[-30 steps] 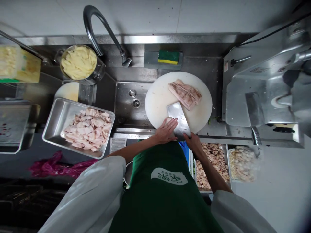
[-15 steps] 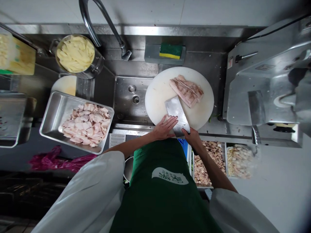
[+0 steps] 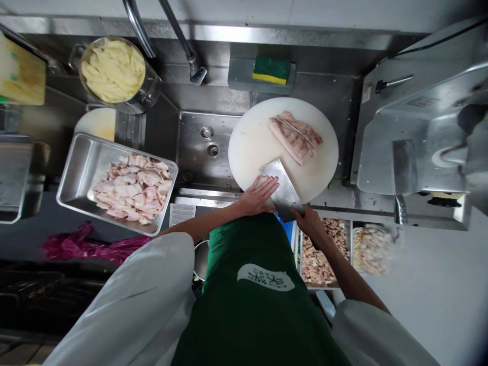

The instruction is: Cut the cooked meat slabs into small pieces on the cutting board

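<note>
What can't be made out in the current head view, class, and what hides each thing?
All in the head view:
- What lies beneath the left hand: covered by that hand.
- Most of the handle of the knife: wrapped by the right hand.
- The bend of the tap: cut off by the top edge.
- Most of the metal bowl: behind the apron.

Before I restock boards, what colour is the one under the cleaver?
White; the board shows best in the head view.

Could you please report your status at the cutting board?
Right hand gripping cleaver. Left hand flat, fingertips over it. Meat slab beyond, on round cutting board.
</note>
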The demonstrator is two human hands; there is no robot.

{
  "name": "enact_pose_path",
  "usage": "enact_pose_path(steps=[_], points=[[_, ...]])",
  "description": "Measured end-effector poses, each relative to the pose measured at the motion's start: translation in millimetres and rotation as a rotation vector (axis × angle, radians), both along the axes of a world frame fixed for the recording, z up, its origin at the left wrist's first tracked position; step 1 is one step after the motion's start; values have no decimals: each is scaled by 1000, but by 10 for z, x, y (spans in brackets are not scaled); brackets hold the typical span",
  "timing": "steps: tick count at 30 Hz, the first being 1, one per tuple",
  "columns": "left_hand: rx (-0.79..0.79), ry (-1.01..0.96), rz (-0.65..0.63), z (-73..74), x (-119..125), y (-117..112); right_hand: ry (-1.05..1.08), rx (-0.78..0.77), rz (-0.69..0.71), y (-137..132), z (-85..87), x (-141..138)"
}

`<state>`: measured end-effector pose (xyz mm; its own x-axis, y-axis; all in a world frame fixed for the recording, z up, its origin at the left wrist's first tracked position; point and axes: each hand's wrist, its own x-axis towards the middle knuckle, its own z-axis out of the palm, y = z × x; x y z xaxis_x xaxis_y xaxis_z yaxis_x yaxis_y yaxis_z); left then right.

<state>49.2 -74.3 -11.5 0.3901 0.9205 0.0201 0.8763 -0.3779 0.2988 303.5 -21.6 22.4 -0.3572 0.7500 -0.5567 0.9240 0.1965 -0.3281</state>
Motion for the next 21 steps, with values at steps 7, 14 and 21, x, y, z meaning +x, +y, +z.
enact_pose_path(steps=[7,14,21], points=[[15,9,65,11,-50,-2,-1,56,17,172,27,-460],[-12,20,89,-30,-121,-45,-81,20,-39,-257,110,-243],[-32,-25,78,-45,-442,-226,-129,-17,-53,-661,351,572]])
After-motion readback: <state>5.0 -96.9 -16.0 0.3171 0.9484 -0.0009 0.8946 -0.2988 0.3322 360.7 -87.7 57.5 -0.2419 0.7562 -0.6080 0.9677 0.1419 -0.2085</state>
